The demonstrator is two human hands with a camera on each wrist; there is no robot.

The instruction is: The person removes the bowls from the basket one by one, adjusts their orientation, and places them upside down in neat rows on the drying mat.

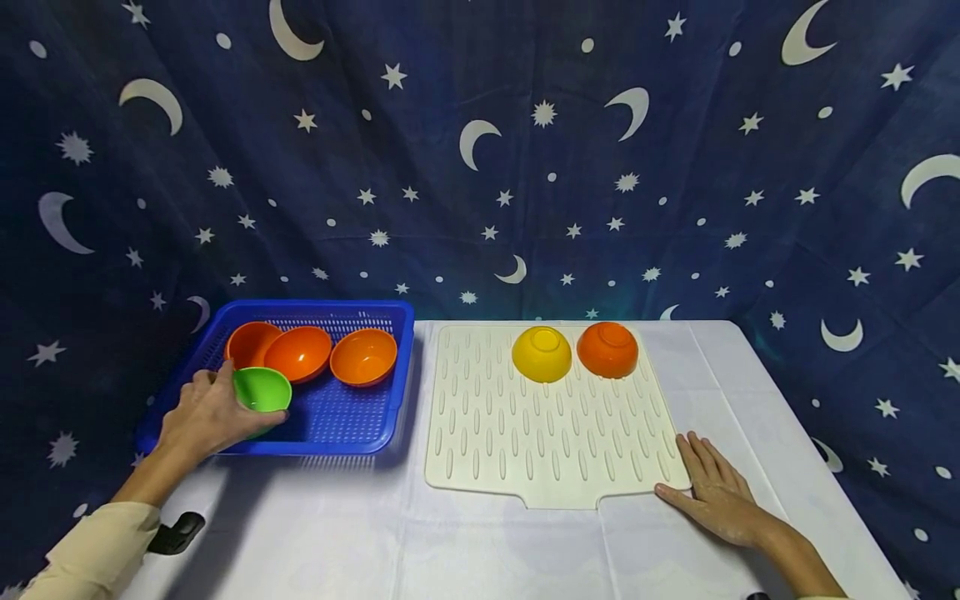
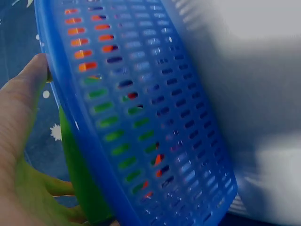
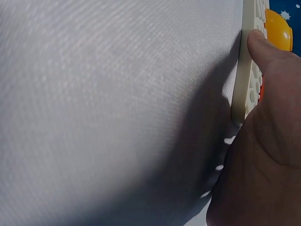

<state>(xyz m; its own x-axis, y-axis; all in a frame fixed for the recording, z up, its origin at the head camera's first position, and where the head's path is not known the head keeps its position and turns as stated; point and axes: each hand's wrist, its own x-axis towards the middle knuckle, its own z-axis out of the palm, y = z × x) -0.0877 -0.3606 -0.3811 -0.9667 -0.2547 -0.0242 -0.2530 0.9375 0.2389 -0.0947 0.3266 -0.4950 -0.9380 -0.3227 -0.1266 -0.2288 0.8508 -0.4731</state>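
In the head view my left hand [image 1: 212, 413] grips a green bowl [image 1: 262, 389] between thumb and fingers at the front left of a blue basket [image 1: 386, 421]. The left wrist view shows the green bowl [image 2: 80, 174] behind the basket's slotted wall, with my fingers around it. Behind it in the basket are an orange bowl [image 1: 247, 343], another orange bowl [image 1: 298, 354] and a third orange bowl [image 1: 363, 358]. My right hand [image 1: 720, 496] lies with straight fingers at the front right corner of a cream ridged drying board [image 1: 487, 450], its thumb on the edge.
Upside down at the back of the board sit a yellow bowl [image 1: 542, 354] and an orange bowl [image 1: 607, 350]. A white cloth [image 1: 322, 533] covers the table. Behind hangs a dark blue curtain [image 1: 435, 150] with moons and stars.
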